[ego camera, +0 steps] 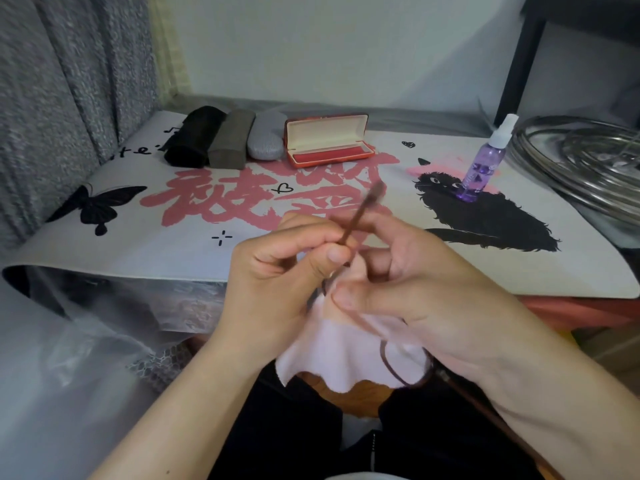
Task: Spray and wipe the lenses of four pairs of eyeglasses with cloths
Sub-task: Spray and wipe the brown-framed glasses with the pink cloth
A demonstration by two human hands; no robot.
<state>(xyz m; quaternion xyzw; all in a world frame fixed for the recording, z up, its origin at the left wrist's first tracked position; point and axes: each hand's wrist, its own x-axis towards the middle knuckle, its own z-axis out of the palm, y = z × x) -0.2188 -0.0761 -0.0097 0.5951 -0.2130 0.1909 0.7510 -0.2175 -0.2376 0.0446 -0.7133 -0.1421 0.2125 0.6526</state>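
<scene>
Nearest the camera, over the person's lap, a pale pink cleaning cloth point(349, 351) hangs from between both hands, wrapped round one lens of brown-framed eyeglasses point(398, 372). Right hand point(426, 289) pinches the cloth over the lens, thumb pressed on the near face, fingers curled behind. Left hand point(277, 271) pinches the frame close to the hinge, thumb against curled fingers; one temple arm sticks up and away between the hands, motion-blurred. The second temple runs down-right under the right forearm. The free lens rim shows just below the right hand, over the cloth.

Judged handling: the glasses look light, thin-rimmed and easily bent, lenses smooth and likely slick when wet, so hold at the rim or hinge, not the temple tip, and keep bare fingers off the glass. The cloth is soft and limp and needs bunching under the fingertips.

Farther off, on the printed desk mat point(104, 251): the purple spray bottle point(485, 164) stands upright at far right on the black cat print, well apart from the hands. At the far edge an open red glasses case point(325, 140) sits empty, with three closed cases to its left, grey point(266, 140), brown-grey point(232, 140) and black point(190, 140), side by side and touching. Coiled clear tubing point(581, 161) lies at far right.
</scene>
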